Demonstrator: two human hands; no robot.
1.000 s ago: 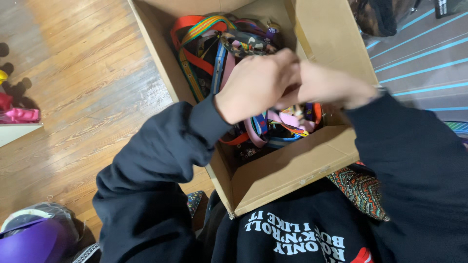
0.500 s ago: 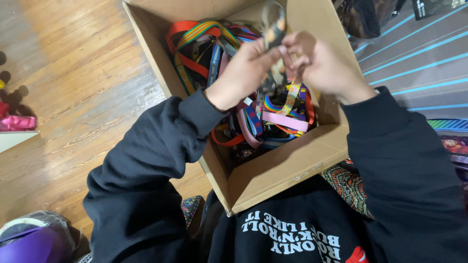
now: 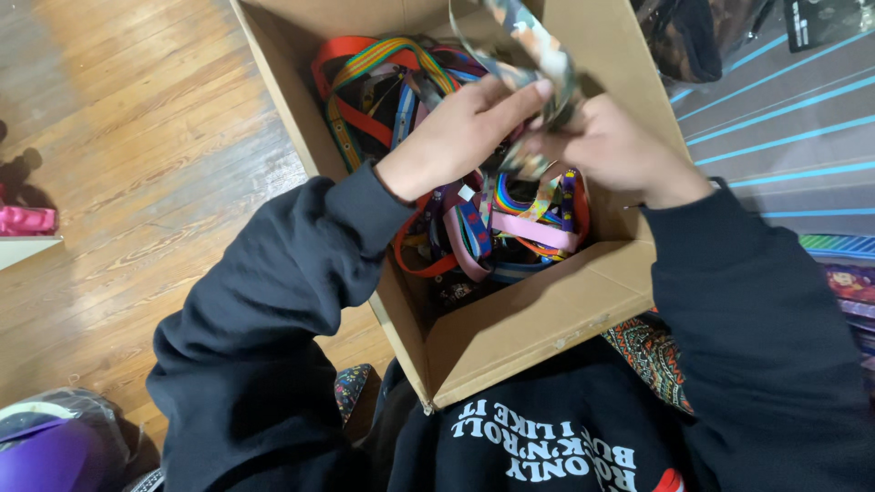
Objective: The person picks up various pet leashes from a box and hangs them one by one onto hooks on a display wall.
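Both hands have lifted a camouflage-patterned strap (image 3: 533, 46) higher above the cardboard box (image 3: 538, 319). Left hand (image 3: 456, 137) and right hand (image 3: 611, 146) pinch it closed-fingered; its loose end could snag the tangled coloured straps (image 3: 510, 223) below.

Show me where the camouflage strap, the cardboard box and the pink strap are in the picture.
camouflage strap (image 3: 538, 41), head view, on the raised loop above both hands.
cardboard box (image 3: 538, 314), head view, on the near inner wall.
pink strap (image 3: 533, 228), head view, on its flat middle inside the box.

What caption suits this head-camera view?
Both hands, left hand and right hand, grip a patterned strap above a cardboard box.
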